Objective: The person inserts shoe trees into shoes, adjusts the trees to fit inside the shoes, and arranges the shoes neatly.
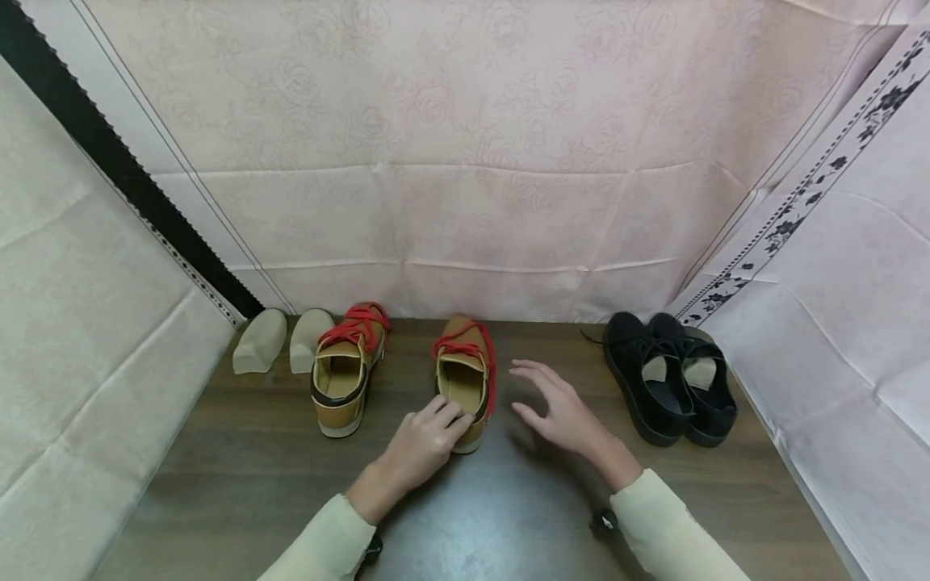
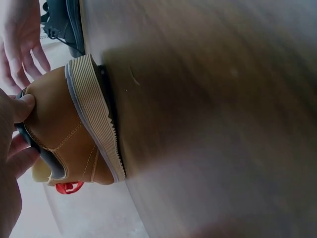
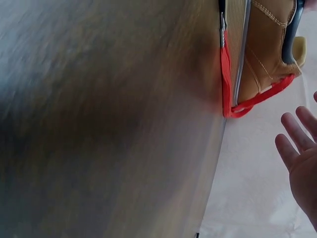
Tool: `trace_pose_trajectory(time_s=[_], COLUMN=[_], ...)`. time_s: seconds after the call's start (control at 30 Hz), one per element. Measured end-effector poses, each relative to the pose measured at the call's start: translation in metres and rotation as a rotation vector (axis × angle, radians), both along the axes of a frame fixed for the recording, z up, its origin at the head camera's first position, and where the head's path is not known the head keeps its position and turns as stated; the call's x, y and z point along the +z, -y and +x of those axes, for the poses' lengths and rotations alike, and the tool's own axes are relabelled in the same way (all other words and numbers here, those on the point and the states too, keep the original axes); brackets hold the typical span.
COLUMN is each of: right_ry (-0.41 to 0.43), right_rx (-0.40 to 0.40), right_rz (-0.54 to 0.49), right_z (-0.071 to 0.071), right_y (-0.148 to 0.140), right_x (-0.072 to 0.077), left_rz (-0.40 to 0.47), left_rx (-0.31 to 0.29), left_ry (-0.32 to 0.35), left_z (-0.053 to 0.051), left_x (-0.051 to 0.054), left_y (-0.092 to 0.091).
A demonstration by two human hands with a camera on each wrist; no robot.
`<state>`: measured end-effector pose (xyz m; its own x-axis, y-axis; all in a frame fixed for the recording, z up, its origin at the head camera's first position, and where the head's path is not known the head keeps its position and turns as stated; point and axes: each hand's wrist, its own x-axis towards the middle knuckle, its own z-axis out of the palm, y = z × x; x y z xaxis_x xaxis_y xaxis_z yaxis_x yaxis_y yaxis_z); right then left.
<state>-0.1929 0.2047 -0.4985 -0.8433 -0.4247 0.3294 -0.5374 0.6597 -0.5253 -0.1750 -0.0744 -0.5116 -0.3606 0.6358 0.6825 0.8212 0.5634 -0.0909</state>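
A tan shoe with red laces (image 1: 456, 329) stands on the wooden surface, toe toward the back. My left hand (image 1: 421, 442) is at its heel. In the left wrist view the thumb (image 2: 24, 106) and fingers pinch the dark padded collar (image 2: 45, 157) at the back of the shoe. My right hand (image 1: 555, 410) hovers to the right of that shoe, fingers spread and holding nothing. One red lace (image 3: 226, 74) hangs down the shoe's right side to the surface. To the left stands the matching tan shoe (image 1: 340, 415), its red laces loose.
Two cream, rounded blocks (image 1: 260, 342) lie at the back left, beside the matching shoe. At the right, a pair of black lace-up shoes (image 1: 639, 395) stands side by side, pale pieces visible inside. Pale patterned cloth (image 1: 465, 218) hangs behind and along both sides.
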Motion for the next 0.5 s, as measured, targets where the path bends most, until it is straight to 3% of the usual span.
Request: trace_pose_trajectory(time_s=[0.5], right_ry=[0.002], right_rx=[-0.042], right_rz=[-0.104], right_z=[-0.011], right_y=[0.011], right_x=[-0.008], left_rz=[-0.02], left_rx=[-0.019], left_ry=[-0.04], left_z=[0.004], left_x=[0.002], left_y=[-0.02])
